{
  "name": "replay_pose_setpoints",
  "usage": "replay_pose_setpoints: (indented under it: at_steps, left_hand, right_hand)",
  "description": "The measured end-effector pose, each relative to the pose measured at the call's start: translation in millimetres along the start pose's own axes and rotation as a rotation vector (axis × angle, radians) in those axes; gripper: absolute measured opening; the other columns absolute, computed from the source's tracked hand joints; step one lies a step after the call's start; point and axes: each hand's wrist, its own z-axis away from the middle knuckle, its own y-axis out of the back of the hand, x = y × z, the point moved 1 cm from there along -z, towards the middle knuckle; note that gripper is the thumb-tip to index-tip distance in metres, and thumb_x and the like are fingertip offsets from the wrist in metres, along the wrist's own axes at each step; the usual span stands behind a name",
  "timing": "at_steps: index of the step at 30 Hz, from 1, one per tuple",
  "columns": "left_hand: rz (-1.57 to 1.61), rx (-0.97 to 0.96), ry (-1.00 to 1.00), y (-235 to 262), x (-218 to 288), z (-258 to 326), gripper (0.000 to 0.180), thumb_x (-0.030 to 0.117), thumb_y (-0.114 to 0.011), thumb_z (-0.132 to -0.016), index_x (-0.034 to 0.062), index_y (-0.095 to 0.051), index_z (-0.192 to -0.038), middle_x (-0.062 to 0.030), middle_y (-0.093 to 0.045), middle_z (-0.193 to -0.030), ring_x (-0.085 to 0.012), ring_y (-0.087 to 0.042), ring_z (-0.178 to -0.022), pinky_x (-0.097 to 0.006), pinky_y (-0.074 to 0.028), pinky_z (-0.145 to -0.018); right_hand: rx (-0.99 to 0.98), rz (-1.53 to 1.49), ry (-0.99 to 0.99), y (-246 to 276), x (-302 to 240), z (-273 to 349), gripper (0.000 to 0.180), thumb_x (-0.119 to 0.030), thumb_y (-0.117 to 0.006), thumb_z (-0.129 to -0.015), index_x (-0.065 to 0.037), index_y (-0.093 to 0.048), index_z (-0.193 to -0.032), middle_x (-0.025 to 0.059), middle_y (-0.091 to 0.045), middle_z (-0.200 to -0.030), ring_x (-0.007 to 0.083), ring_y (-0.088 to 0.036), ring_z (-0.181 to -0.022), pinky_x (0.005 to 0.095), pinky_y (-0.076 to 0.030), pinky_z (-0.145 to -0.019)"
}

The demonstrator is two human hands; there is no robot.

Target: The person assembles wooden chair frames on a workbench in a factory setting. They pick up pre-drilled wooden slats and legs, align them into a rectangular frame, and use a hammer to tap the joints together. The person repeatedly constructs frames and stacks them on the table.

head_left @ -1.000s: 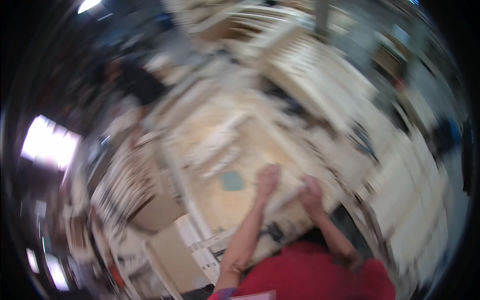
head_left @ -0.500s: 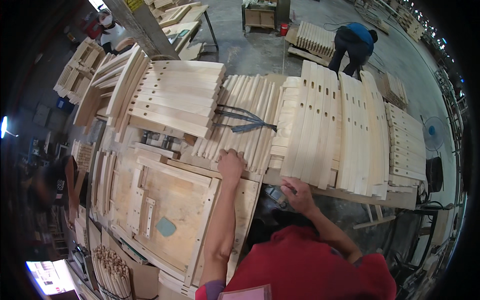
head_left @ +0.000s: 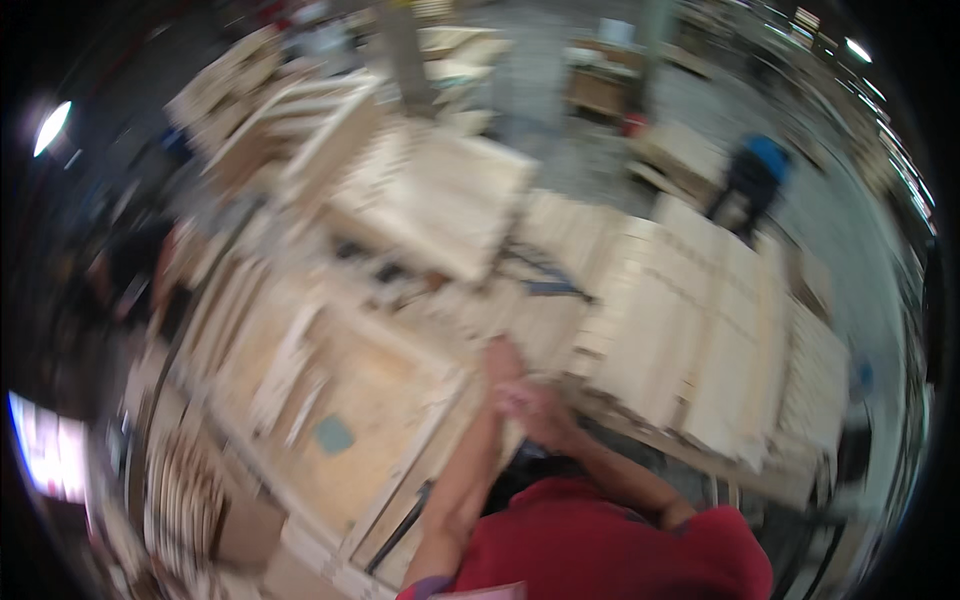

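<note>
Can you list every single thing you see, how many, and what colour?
Shallow wood-framed board: one, tan, left of centre.
Flat smooth-looking piece: one, green, on that board.
Narrow wooden strips: a couple, pale, also on it.
Long wooden slats: many, pale, in rows at right.
Thin wooden sticks: many, pale, centre.
Dark strap: one, bluish black, on the sticks.
Stacked wide slats: several, pale, upper centre.
Upright post: one, grey, top.
Co-worker: one, blue top, upper right.
Bright panel: one, white, lower left.
Farther things: too blurred to list.
Red shirt: one, bottom.
Left grip, right grip: two bare hands, centre, close together.
</note>
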Motion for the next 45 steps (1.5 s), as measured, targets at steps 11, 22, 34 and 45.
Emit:
replay_pose_setpoints:
  at_steps: [11, 22, 34, 45]
  left_hand:
    - [1.178, -0.19, 0.27, 130, -160, 167, 0.03, 0.034, -0.055, -0.105, 0.006, -0.063, -0.096, 0.0012, -0.05, -0.07, -0.009, -0.044, -0.06, -0.026, -0.039, -0.053]
    - [0.347, 1.037, 1.136, 162, -298, 358, 0.036, 0.024, -0.068, -0.097, -0.0053, -0.065, -0.118, -0.0145, -0.065, -0.097, -0.0248, -0.062, -0.086, -0.039, -0.053, -0.079]
    - [0.259, 0.58, 1.266, 130, -350, 385, 0.063, 0.026, -0.07, -0.093, -0.0052, -0.049, -0.143, -0.0308, -0.057, -0.131, -0.046, -0.051, -0.125, -0.049, -0.043, -0.107]
    - [0.234, 0.571, 1.276, 116, -350, 386, 0.065, 0.028, -0.065, -0.097, -0.0032, -0.043, -0.15, -0.0315, -0.054, -0.137, -0.0496, -0.05, -0.126, -0.052, -0.042, -0.108]
  right_hand:
    - [-0.349, 0.596, 0.639, -24, -37, -103, 0.046, -0.018, -0.078, -0.079, -0.006, -0.067, -0.123, 0.0129, -0.069, -0.113, 0.0338, -0.064, -0.107, 0.0427, -0.051, -0.093]
    - [-0.81, 0.119, 0.694, -322, -99, -156, 0.024, -0.022, -0.071, -0.089, -0.016, -0.072, -0.112, 0.011, -0.066, -0.092, 0.034, -0.064, -0.087, 0.0455, -0.051, -0.074]
    - [-0.784, 0.14, 0.722, -475, -87, -178, 0.027, -0.021, -0.071, -0.085, -0.014, -0.074, -0.11, 0.0087, -0.069, -0.092, 0.0325, -0.067, -0.085, 0.0458, -0.053, -0.078]
    - [-0.574, 0.143, 0.597, -510, -123, -117, 0.032, -0.029, -0.075, -0.082, -0.012, -0.07, -0.109, 0.005, -0.061, -0.101, 0.0253, -0.056, -0.103, 0.0443, -0.041, -0.092]
